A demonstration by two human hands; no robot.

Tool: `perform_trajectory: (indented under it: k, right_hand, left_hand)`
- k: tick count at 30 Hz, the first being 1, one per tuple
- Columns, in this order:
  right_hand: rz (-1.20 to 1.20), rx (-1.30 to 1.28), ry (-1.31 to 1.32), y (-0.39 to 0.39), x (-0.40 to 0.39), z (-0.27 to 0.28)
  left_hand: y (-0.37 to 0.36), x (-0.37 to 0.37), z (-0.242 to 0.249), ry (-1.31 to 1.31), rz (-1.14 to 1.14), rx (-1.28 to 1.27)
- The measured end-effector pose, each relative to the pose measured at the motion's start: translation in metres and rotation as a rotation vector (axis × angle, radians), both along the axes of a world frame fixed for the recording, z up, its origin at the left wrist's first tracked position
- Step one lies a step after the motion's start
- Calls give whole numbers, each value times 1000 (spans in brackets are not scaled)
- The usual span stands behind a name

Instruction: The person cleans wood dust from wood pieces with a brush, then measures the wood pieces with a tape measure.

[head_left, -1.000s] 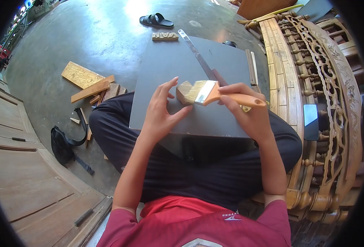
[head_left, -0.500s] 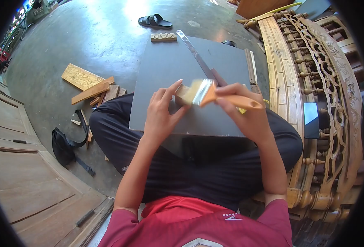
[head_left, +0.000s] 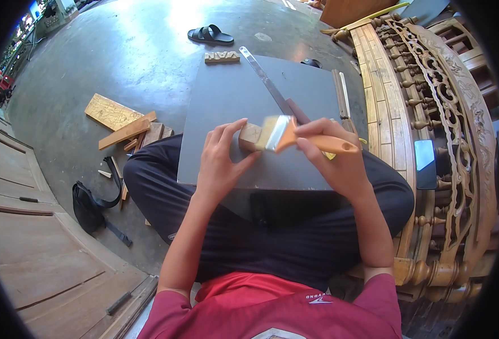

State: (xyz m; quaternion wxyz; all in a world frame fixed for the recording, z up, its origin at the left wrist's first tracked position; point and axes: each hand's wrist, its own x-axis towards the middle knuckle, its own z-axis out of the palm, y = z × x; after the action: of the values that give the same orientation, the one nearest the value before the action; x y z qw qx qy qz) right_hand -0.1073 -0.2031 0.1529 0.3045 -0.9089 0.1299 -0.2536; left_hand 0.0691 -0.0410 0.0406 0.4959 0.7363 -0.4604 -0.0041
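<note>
Left hand (head_left: 221,161) pinching wooden block (head_left: 250,137) near the grey board's (head_left: 218,101) near edge | right hand (head_left: 335,155) gripping brush (head_left: 283,135), bristles at block | brushing seemingly mid-way; amount done or left unclear | lettered piece (head_left: 222,57) untouched, far-left corner

We saw the bristles of the brush (head_left: 279,133) only as a blur, and they covered the right end of the wooden block (head_left: 250,134), whose surface marks were too faint for us to read. The right hand (head_left: 335,152) hid part of a yellow object (head_left: 329,155), which we could not identify, and the far edge of the bench (head_left: 215,93) partly hid a dark item (head_left: 311,62). The bottom edge cut off the red shirt (head_left: 283,316).
</note>
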Motion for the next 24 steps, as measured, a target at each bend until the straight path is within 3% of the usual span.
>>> perform_trajectory:
  k: [2,5,8,11,20,24]
  right_hand:
    - [-1,147,-2,1,1,-1]
    - [48,-290,192,-7,-3,1]
    - [15,-139,3,-4,1,-3]
    - [41,-94,39,-2,2,1]
    - [130,-615,184,-13,3,-36]
    - [160,-554,210,-17,-2,-44]
  left_hand:
    - [0,2,-7,25,14,-8]
    - [-2,2,-10,42,37,9]
    - [-2,2,-12,58,50,6]
    - [-2,1,-8,52,34,-16]
    - [-2,-2,-3,91,43,30]
    - [-3,-1,-4,-33,58,18]
